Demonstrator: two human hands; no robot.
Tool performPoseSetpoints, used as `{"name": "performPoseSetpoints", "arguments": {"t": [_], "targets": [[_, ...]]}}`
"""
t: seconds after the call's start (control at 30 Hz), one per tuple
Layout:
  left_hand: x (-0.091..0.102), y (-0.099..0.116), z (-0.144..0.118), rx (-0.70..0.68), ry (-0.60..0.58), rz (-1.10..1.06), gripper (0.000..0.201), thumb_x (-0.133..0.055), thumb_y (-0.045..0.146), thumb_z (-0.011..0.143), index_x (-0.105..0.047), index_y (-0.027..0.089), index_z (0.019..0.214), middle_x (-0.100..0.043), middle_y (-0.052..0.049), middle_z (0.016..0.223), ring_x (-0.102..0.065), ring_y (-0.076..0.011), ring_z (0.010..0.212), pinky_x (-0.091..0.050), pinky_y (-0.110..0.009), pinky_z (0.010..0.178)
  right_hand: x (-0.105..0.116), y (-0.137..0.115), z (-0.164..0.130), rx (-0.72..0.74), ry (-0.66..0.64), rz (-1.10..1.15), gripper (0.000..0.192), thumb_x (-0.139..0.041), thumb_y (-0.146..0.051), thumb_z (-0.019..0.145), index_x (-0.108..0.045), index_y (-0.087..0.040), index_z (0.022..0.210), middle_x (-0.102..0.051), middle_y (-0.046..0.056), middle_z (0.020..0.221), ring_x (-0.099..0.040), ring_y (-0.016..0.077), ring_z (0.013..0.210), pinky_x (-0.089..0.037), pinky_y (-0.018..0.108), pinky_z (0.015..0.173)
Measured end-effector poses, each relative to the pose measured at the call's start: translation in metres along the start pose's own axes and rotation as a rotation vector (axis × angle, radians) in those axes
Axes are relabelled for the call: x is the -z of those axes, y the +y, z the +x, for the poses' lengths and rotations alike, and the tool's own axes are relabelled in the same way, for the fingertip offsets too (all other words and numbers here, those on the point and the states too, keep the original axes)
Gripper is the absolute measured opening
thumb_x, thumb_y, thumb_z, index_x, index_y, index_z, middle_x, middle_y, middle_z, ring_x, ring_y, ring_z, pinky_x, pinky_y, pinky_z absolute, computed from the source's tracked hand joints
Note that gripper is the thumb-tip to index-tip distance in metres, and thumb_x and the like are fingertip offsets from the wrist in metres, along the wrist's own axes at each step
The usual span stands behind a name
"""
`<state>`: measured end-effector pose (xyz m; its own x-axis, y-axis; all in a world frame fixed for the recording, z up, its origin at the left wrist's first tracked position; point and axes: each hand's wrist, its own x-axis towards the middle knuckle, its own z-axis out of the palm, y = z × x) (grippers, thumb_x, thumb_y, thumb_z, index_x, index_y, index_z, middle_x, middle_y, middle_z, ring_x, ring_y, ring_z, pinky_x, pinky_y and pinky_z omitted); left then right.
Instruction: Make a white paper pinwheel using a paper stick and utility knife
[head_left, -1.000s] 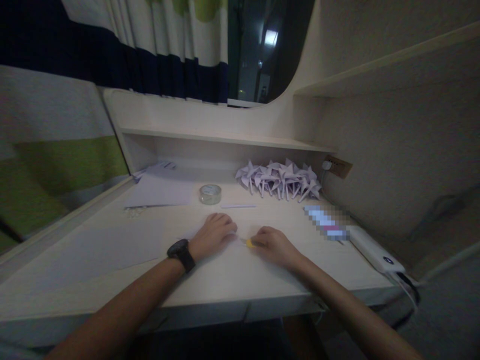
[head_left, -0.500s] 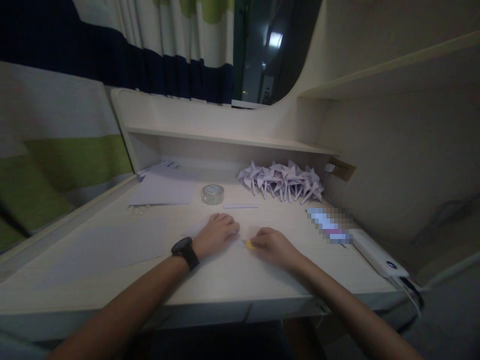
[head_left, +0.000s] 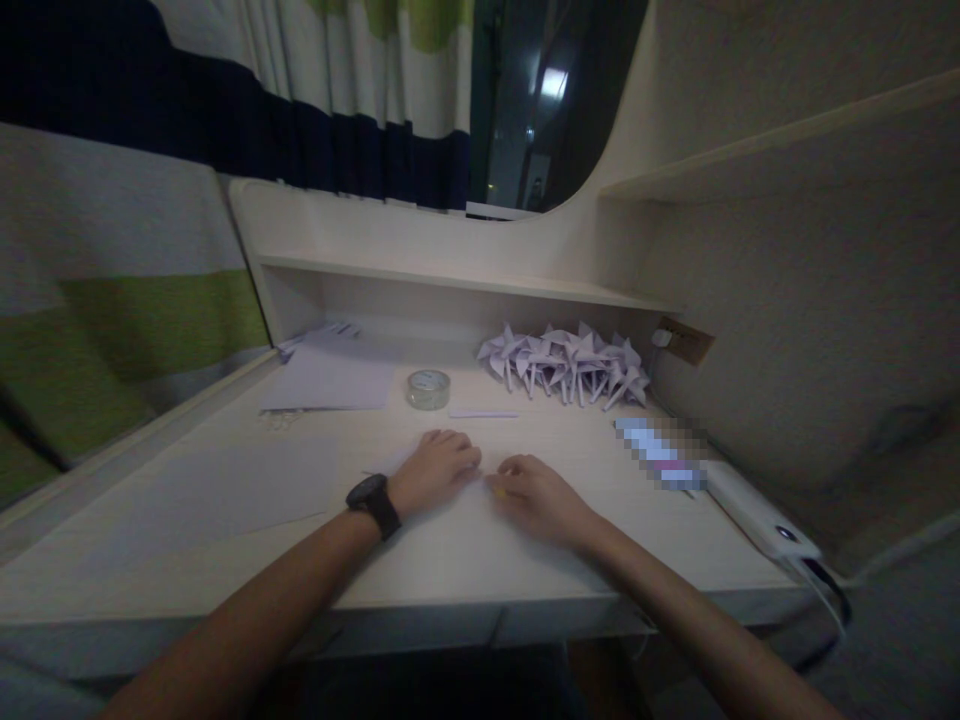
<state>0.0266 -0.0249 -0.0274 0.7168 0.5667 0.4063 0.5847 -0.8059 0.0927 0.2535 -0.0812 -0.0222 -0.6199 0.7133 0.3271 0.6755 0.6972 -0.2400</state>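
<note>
A good part of the paper work looks done: a cluster of white folded-paper pinwheels with thin pale sticks (head_left: 566, 360) lies bunched at the back right of the pale wooden worktop (head_left: 525, 575). A single slender white paper stick (head_left: 483, 414) lies apart from them, just in front of the round roll of clear tape (head_left: 429, 390), and seems not yet joined to a pinwheel head. Flat stock appears to remain: a stack of white paper sheets (head_left: 334, 372) at the back left, with small whitish bits (head_left: 281, 420) by its front edge, and a large loose white sheet (head_left: 225, 490) nearer the person. At the middle, the right hand (head_left: 540, 498) has its grip closed around a small yellow object (head_left: 501, 491), mostly hidden by the fingers. The left hand (head_left: 442, 463), below a black wristwatch (head_left: 373, 503), rests beside it with fingers curled down near a narrow piece of white paper (head_left: 391, 460) that shows behind the wrist; whether its grip is pinching anything I cannot tell. As for containers, the nearest to one is the open recess under the pale shelf (head_left: 465, 277), which takes in the back of the stack.
</note>
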Motion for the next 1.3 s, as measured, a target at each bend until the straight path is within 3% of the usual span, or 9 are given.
{"name": "performPoseSetpoints", "arguments": {"t": [0.33,0.57,0.67,0.77,1.0,1.1,1.2,1.3], "targets": [[-0.003,0.0,-0.001,0.028,0.025,-0.008,0.018,-0.046,0.034,0.096,-0.06,0.022,0.095,-0.058,-0.004,0.1,-0.052,-0.0223,0.099,-0.03,-0.05,0.1,-0.009,-0.011,-0.004,0.127,0.017,-0.132,0.021,-0.057,-0.029,0.089,-0.063,-0.02,0.107,-0.053,0.011,0.108,-0.049,0.0232,0.097,-0.043,0.035,0.084],[0.004,0.0,-0.007,0.032,0.059,0.009,0.026,-0.042,0.034,0.098,-0.06,0.021,0.112,-0.058,-0.009,0.122,-0.043,-0.0249,0.126,-0.024,-0.051,0.11,-0.013,-0.01,-0.003,0.121,0.035,-0.147,0.017,-0.054,-0.028,0.091,-0.063,-0.018,0.102,-0.053,0.009,0.095,-0.049,0.0215,0.089,-0.043,0.032,0.075],[0.008,-0.004,-0.017,0.018,0.003,0.022,0.034,-0.035,0.036,0.1,-0.059,0.023,0.122,-0.052,-0.01,0.136,-0.035,-0.0264,0.135,-0.021,-0.052,0.112,-0.012,-0.009,-0.003,0.127,0.029,-0.15,0.017,-0.053,-0.028,0.092,-0.063,-0.018,0.102,-0.053,0.009,0.094,-0.049,0.0213,0.088,-0.043,0.032,0.075],[0.008,-0.009,-0.029,0.013,-0.084,0.026,0.041,-0.03,0.04,0.101,-0.049,0.031,0.136,-0.038,-0.006,0.151,-0.025,-0.0296,0.141,-0.017,-0.056,0.112,-0.01,-0.008,-0.002,0.139,0.013,-0.156,0.017,-0.053,-0.028,0.091,-0.064,-0.018,0.101,-0.054,0.009,0.092,-0.049,0.0212,0.087,-0.043,0.032,0.074],[-0.003,-0.014,-0.034,0.121,-0.231,0.025,0.047,-0.02,0.048,0.101,-0.032,0.04,0.146,-0.028,-0.004,0.156,-0.023,-0.0324,0.142,-0.014,-0.059,0.111,-0.008,-0.009,-0.001,0.148,0.021,-0.189,0.018,-0.054,-0.028,0.091,-0.065,-0.019,0.102,-0.056,0.009,0.092,-0.051,0.0211,0.086,-0.042,0.032,0.073],[-0.004,-0.013,-0.033,0.135,-0.237,0.039,0.048,-0.017,0.049,0.101,-0.033,0.04,0.146,-0.028,-0.003,0.156,-0.021,-0.0313,0.143,-0.013,-0.057,0.112,-0.01,-0.008,-0.004,0.102,0.049,-0.198,0.024,-0.053,-0.029,0.091,-0.063,-0.02,0.112,-0.059,0.01,0.099,-0.052,0.0217,0.09,-0.043,0.034,0.077],[-0.003,-0.012,-0.033,0.141,-0.235,0.049,0.049,-0.017,0.049,0.101,-0.032,0.04,0.146,-0.028,-0.002,0.156,-0.022,-0.0311,0.143,-0.013,-0.057,0.112,-0.013,-0.004,-0.01,-0.055,0.135,-0.203,0.034,-0.053,-0.028,0.091,-0.057,-0.019,0.124,-0.06,0.012,0.107,-0.054,0.0233,0.095,-0.044,0.037,0.082],[-0.004,-0.013,-0.034,0.14,-0.232,0.047,0.049,-0.017,0.049,0.1,-0.031,0.04,0.146,-0.027,-0.001,0.156,-0.022,-0.0309,0.143,-0.013,-0.057,0.112,-0.017,0.0,-0.016,-0.166,0.148,-0.188,0.029,-0.053,-0.027,0.091,-0.063,-0.02,0.117,-0.061,0.01,0.1,-0.055,0.0223,0.09,-0.044,0.036,0.081]]}}
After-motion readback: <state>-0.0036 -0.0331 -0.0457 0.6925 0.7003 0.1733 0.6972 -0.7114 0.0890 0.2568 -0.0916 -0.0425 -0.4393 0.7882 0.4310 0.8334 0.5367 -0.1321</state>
